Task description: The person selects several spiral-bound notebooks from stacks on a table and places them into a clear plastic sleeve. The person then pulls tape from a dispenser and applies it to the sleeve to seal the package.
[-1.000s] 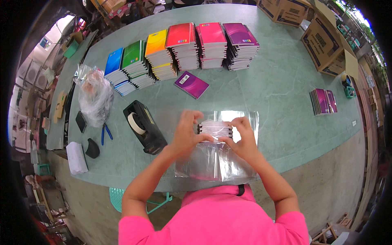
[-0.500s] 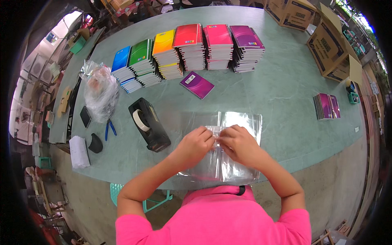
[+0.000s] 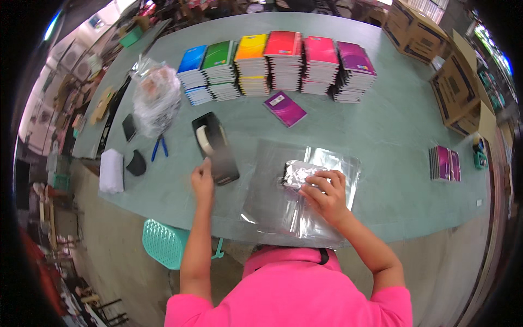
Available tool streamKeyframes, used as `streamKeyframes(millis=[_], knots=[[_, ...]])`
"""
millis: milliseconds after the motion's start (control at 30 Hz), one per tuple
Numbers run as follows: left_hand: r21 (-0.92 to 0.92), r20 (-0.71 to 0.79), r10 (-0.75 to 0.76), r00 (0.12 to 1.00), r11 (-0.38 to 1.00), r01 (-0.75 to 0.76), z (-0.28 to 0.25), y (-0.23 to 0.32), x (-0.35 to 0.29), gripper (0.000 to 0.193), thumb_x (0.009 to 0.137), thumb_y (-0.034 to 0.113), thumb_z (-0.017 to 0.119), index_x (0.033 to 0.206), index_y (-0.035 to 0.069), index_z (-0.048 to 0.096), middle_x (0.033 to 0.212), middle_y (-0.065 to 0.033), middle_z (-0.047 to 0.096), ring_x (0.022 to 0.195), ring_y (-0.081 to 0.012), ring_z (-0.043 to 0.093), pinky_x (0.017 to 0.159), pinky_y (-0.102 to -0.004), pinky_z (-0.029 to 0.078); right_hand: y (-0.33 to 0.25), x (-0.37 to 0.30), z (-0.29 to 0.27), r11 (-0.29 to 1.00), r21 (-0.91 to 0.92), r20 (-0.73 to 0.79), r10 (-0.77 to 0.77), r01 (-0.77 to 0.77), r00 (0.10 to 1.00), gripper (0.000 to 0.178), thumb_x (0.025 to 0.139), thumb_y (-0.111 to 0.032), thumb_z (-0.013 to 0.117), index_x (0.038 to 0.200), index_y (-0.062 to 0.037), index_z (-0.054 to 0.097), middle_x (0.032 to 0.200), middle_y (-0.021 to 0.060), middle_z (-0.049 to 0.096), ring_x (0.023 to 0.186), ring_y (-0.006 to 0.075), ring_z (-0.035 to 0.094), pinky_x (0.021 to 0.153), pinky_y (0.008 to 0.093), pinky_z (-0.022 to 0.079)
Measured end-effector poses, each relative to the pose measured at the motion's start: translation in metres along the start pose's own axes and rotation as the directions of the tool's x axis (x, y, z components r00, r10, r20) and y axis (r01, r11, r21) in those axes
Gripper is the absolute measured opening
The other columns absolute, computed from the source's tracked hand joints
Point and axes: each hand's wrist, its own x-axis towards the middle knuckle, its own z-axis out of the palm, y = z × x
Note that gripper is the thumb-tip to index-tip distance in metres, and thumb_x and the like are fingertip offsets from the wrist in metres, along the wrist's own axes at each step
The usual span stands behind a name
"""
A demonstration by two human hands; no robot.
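My right hand point(image 3: 327, 192) grips the near right edge of a small packet wrapped in shiny clear plastic point(image 3: 298, 173); glare hides what is inside. Under it lie large clear plastic sheets point(image 3: 267, 199), flat on the table in front of me. My left hand point(image 3: 203, 179) is at the near left side of a black tape dispenser point(image 3: 224, 166), its fingers pinched together. Whether a piece of tape is between them is too blurred to tell. A light tape roll point(image 3: 204, 139) sits in the dispenser. Beyond the sheets, a single purple spiral notebook point(image 3: 287, 110) lies flat.
Tall notebook stacks in blue, green, yellow, red point(image 3: 283, 46), pink and purple line the far side. To the left are a plastic bag point(image 3: 156, 101), blue pliers point(image 3: 159, 147), a black object point(image 3: 136, 162) and a white roll point(image 3: 111, 171). Cartons point(image 3: 455, 90) and purple notebooks point(image 3: 445, 163) stand right.
My left hand has left the plastic and moved left to the tape dispenser. My right hand stays at the wrapped packet, which is now more exposed. The whole view has shifted slightly.
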Motion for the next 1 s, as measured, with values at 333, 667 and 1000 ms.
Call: streamKeyframes(millis=[333, 667, 1000], knots=[[-0.292, 0.249, -0.202, 0.947, 0.917, 0.272, -0.025, 0.02, -0.061, 0.025, 0.083, 0.019, 0.058, 0.069, -0.002, 0.059, 0.063, -0.013, 0.059, 0.054, -0.0271, 0.053, 0.053, -0.0365, 0.042, 0.015, 0.006, 0.01, 0.985, 0.15, 0.003, -0.09, 0.088, 0.996, 0.017, 0.066, -0.003, 0.071, 0.077, -0.0069, 0.059, 0.1, 0.0044, 0.064, 0.102, 0.0245, 0.057, 0.089, 0.0397, 0.039], [-0.086, 0.584, -0.178, 0.792, 0.957, 0.278, -0.018, 0.08, -0.097, 0.02, 0.084, 0.022, 0.061, 0.079, 0.004, 0.065, 0.063, -0.0014, 0.061, 0.055, -0.0047, 0.052, 0.048, -0.0204, 0.039, 0.02, 0.0, 0.014, 0.953, 0.294, 0.062, 0.05, -0.066, 0.997, 0.043, 0.072, -0.003, 0.069, 0.112, -0.0052, 0.053, 0.098, 0.0039, 0.067, 0.1, 0.0187, 0.061, 0.092, 0.0354, 0.039], [-0.11, 0.498, 0.097, 0.862, 0.993, -0.048, 0.059, 0.1, -0.153, 0.033, 0.078, 0.028, 0.07, 0.063, 0.001, 0.057, 0.049, -0.004, 0.051, 0.047, -0.0069, 0.047, 0.047, -0.0254, 0.038, 0.015, -0.002, 0.0, 0.918, 0.382, 0.151, 0.054, -0.108, 0.987, 0.054, 0.069, -0.003, 0.066, 0.119, -0.0015, 0.045, 0.104, 0.0089, 0.065, 0.105, 0.0223, 0.058, 0.095, 0.0372, 0.035]])
